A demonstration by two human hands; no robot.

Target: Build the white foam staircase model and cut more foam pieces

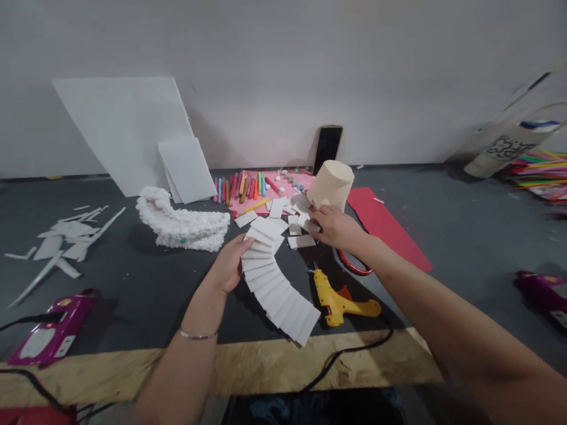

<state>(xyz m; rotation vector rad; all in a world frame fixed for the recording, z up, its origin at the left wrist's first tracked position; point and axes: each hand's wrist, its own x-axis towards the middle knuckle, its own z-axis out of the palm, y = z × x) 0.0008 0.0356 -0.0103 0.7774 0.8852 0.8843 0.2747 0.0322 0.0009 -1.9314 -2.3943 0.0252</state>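
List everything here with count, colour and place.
Wall: 1, grey, back
Table: 1, dark, below
Boards: several, white, left
Phone: 1, black, against wall
Pink sheet: 1, pink, rear
Crayon-like sticks: many, multicoloured, rear centre
Bits: several, multicoloured, rear centre
Tube: 1, beige, centre right
Red sheet: 1, red, right
Loose pieces: many, white, centre
Fanned strip: 1, white, front centre
Glue gun: 1, yellow, front centre
Ring handle: 1, red, behind glue gun
Fluffy piece: 1, white, left
Scraps: many, white, far left
Devices: 2, purple, side edges
Container: 1, whitish, far right
Thin sticks: many, multicoloured, right edge
Cords: several, black, front
Bracelet: 1, silvery, left wrist
Left hand: 1, bare, holding strip
Right hand: 1, bare, at loose pieces
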